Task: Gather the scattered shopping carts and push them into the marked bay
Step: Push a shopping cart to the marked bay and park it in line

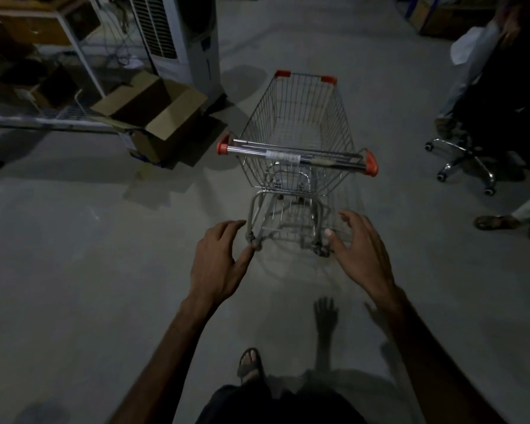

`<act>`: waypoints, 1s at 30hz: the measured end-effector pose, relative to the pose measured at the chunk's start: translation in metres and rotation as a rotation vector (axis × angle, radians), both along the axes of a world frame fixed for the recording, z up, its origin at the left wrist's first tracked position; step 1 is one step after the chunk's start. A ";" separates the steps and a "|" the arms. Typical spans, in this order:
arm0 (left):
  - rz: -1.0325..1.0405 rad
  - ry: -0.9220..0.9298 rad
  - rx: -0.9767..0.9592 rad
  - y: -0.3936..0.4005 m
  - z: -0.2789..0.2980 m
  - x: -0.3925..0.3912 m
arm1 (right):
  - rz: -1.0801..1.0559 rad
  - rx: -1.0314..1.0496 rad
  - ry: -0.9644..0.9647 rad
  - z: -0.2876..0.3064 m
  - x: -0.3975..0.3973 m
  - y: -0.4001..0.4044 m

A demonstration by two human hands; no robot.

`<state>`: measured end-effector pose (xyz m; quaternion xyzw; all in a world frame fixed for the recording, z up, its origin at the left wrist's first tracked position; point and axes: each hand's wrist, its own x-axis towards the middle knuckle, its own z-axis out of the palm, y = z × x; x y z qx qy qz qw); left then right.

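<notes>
The shopping cart stands in the middle of the concrete floor, its empty wire basket pointing away and its handle bar, capped with red plastic at both ends, crossing the near side. It looks like a rigid steel-wire frame on castors, so it should roll with a light push yet feel stiff and a little rattly; the smooth metal bar may be somewhat slick, and swivelling wheels could let it drift sideways. The bar is the natural place to hold, one palm toward each red cap, for steering. Both hands are spread and grasping nothing: the left hand and right hand hover short of the bar, appearing over the low rear frame near the wheels. To the left lie an open cardboard box, a tall white cooler and a wire shelf; to the right are an office chair and another person's sandalled foot. No marked bay shows here.
</notes>
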<state>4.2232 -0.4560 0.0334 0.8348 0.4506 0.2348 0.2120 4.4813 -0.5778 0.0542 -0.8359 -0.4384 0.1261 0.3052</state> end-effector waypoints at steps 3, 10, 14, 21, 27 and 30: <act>-0.047 0.032 0.010 0.051 0.005 0.015 | -0.035 -0.024 -0.013 0.003 0.011 0.040; -0.154 0.088 0.070 0.155 -0.002 0.064 | -0.078 -0.137 -0.086 -0.006 0.055 0.120; -0.204 0.116 0.112 0.214 -0.012 0.102 | -0.052 -0.194 -0.165 -0.014 0.093 0.164; -0.345 0.279 0.086 0.299 -0.036 0.161 | 0.066 -0.444 -0.240 -0.039 0.156 0.225; -0.373 0.546 0.183 0.322 -0.045 0.178 | 0.131 -0.655 -0.234 -0.020 0.176 0.238; -0.405 0.663 0.162 0.330 -0.039 0.187 | 0.076 -0.673 -0.312 -0.028 0.175 0.239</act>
